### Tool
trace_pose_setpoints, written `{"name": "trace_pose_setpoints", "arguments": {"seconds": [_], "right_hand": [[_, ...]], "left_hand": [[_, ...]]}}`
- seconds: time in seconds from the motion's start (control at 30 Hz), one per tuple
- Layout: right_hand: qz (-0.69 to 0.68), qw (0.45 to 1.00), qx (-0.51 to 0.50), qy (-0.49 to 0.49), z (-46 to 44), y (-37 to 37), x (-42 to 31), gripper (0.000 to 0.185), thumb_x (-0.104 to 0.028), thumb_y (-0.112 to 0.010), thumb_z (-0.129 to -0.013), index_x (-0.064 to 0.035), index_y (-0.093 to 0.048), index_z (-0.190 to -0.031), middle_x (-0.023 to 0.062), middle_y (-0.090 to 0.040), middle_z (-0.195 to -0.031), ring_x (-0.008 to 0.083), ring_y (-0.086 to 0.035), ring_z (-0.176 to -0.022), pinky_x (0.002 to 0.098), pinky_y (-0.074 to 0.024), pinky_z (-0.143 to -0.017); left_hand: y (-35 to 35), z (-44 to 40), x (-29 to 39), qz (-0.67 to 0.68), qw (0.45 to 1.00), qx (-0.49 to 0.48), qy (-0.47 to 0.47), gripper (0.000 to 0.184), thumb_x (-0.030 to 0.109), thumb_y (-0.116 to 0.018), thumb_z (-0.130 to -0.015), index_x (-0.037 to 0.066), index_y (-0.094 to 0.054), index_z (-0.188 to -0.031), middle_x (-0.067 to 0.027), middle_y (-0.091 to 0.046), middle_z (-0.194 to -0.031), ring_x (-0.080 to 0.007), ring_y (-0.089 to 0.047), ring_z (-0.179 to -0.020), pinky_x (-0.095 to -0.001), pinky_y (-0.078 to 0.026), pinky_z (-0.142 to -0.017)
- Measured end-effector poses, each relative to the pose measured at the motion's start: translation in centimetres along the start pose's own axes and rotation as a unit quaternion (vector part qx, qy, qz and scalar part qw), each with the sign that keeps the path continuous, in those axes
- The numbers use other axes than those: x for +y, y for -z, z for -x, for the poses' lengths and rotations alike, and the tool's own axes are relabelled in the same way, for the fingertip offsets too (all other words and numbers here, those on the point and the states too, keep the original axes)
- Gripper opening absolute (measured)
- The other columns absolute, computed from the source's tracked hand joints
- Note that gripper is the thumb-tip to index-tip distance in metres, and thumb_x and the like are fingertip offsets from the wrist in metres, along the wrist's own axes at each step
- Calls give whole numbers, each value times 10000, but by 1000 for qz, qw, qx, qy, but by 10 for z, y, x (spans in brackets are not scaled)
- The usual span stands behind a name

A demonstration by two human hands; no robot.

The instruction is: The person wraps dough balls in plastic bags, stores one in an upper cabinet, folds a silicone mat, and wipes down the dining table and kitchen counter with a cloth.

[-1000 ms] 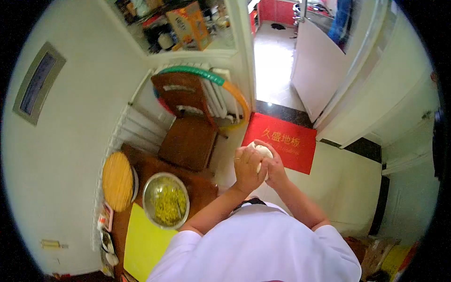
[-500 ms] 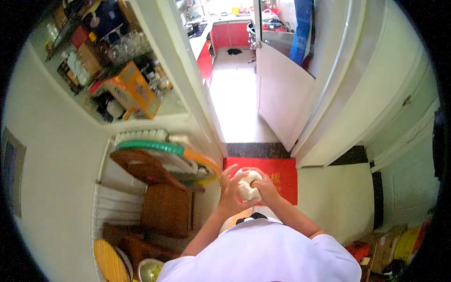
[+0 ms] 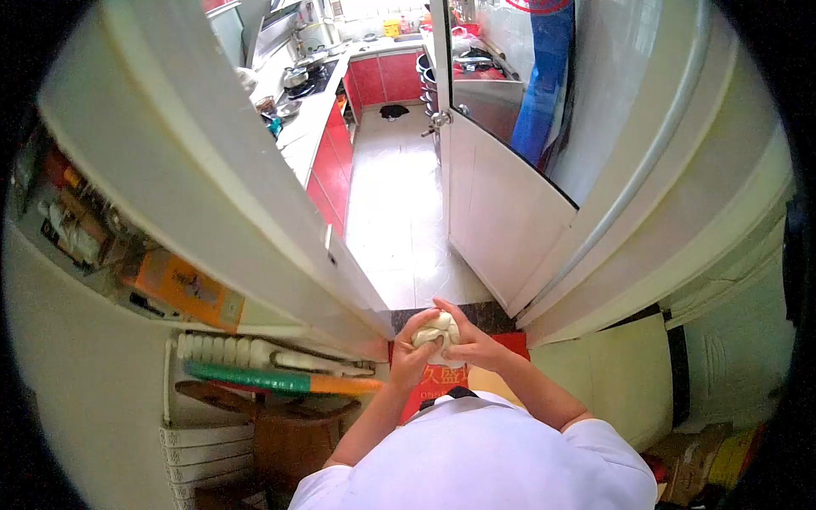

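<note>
A white lump of dough [image 3: 436, 328] sits between my two hands, in front of my chest. My left hand [image 3: 408, 355] wraps its left side, with the thumb pressed on the near face. My right hand [image 3: 473, 346] closes round the right side, its fingers along the far edge and its thumb at the front. Parts of the dough are hidden under the fingers. Below the hands lies a red mat [image 3: 416, 399] with yellow lettering.
A white door [image 3: 510, 187] stands ajar on the right of the doorway. Beyond are the kitchen floor [image 3: 391, 221], red cabinets [image 3: 327, 183] and a cooktop [image 3: 319, 83]. On the left are a green and orange hoop [image 3: 280, 380], a wooden chair [image 3: 289, 442] and an orange box [image 3: 183, 285] on a shelf.
I have moved forward, closer to the doorway, and more of the kitchen shows. My left hand, looser and more spread before, now closes round the dough with the right.
</note>
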State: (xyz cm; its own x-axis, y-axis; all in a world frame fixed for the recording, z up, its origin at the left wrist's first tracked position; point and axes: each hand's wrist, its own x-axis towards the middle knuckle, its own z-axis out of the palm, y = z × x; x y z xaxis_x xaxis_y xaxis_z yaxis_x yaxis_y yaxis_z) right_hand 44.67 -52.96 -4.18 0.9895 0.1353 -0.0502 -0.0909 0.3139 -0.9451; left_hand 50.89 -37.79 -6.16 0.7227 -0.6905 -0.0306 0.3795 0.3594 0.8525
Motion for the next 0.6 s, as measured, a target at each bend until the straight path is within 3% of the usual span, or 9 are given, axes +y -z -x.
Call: {"name": "trace_pose_setpoints", "arguments": {"seconds": [0.1,0.17,0.23,0.27,0.37,0.43,0.5,0.53,0.6], "right_hand": [[142,987,50,56,-49,40,9,791,55,-505,-691,-104,-244,-1421,94,-429,-1233,171,-435,-1132,302,-351,-983],[180,973,80,116,-82,61,7,714,40,-487,-698,-88,-315,-1380,126,-475,-1202,219,-459,-1137,319,-356,-984],[324,917,136,187,-122,84,-10,704,18,-486,-703,-72,-310,-1379,179,-475,-1216,295,-465,-1149,356,-352,-997],[321,928,106,156,-138,101,-23,739,11,-497,-700,-73,-268,-1398,232,-424,-1268,365,-441,-1170,392,-341,-1008],[326,934,42,140,-185,136,-69,816,-14,-538,-706,-92,-180,-1435,246,-337,-1344,381,-418,-1194,405,-308,-1033],[331,932,-8,149,-219,169,-98,878,-113,-621,-772,-135,-84,-1465,240,-248,-1406,346,-453,-1175,386,-413,-949],[74,983,-154,-66,-237,185,-144,916,-261,-669,-819,-162,-37,-1475,205,-230,-1428,266,-519,-1104,327,-514,-781],[75,980,-178,-42,-251,197,-140,920,-356,-674,-825,-184,-49,-1477,168,-247,-1424,195,-557,-1009,262,-535,-651],[67,977,-197,-54,-276,209,-134,911,-346,-680,-822,-183,-68,-1477,156,-258,-1418,188,-559,-983,268,-536,-659]], "left_hand": [[3,-62,-6,-41,995,53,-69,439,-88,-540,-742,43,-579,-1159,-63,-534,-1148,-148,-518,-1047,-266,-430,-898],[-8,-104,-2,-246,942,115,-200,484,-131,-477,-670,52,-604,-1100,-75,-542,-1107,-173,-520,-1034,-282,-416,-916],[-8,-150,2,-261,927,132,-236,496,-134,-470,-649,61,-604,-1085,-89,-543,-1079,-194,-520,-1017,-291,-411,-916],[-5,-174,1,-240,931,147,-233,470,-135,-454,-677,49,-598,-1085,-76,-542,-1089,-175,-527,-1004,-282,-423,-901],[15,-231,15,-201,944,172,-199,434,-125,-446,-715,32,-580,-1098,-76,-566,-1078,-173,-566,-967,-279,-473,-856],[21,-264,39,55,974,206,-77,500,-113,-476,-663,66,-574,-1120,-89,-552,-1129,-228,-549,-1040,-377,-458,-931],[27,-287,51,84,970,201,-103,524,-70,-463,-700,75,-510,-1202,-124,-547,-1154,-255,-571,-1032,-402,-494,-904],[31,-297,56,152,962,208,-93,521,-45,-450,-718,69,-483,-1226,-140,-543,-1158,-267,-571,-1038,-399,-496,-904],[32,-308,63,219,946,223,-88,510,22,-410,-766,65,-421,-1274,-174,-534,-1158,-293,-561,-1065,-404,-498,-906]]}}
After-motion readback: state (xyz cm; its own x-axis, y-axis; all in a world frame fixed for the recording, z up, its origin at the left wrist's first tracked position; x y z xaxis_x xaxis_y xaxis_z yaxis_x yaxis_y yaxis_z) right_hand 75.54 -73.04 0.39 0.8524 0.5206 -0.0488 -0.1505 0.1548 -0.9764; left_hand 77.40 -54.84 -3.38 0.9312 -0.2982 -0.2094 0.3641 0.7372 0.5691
